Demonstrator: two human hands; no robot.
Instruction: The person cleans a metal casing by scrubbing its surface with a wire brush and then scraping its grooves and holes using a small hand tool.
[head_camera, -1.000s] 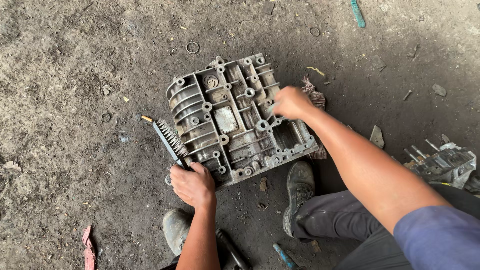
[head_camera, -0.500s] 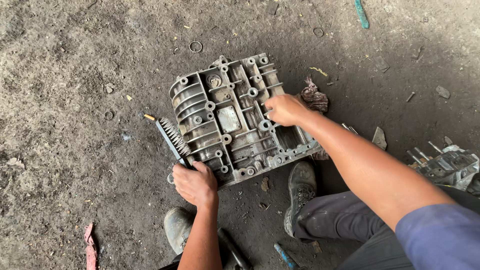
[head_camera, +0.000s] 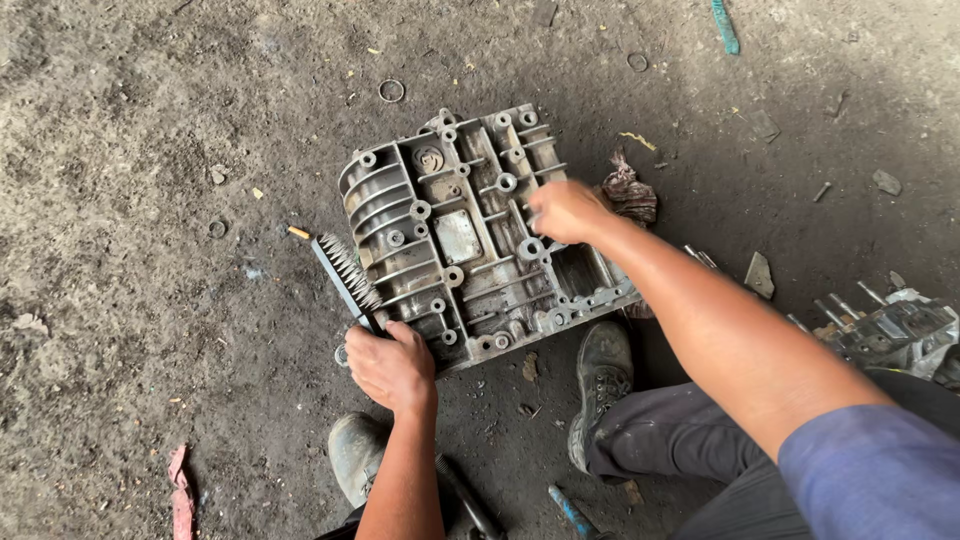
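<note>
Just casting (head_camera: 470, 240) beside brush-holding left grip (head_camera: 388, 368)

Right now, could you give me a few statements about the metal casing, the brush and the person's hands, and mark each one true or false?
1. The left hand grips the handle of a wire brush lying beside the ribbed metal casing. True.
2. The right hand rests on the bare ground, apart from the casing. False: it is over the casing's right part, its fingers down among the ribs.
3. A crumpled rag lies by the casing's right edge. True.
4. The casing stands upright on one edge. False: it lies flat on the dirt floor, ribbed side up.
5. A loose metal ring lies beyond the casing. True.
</note>
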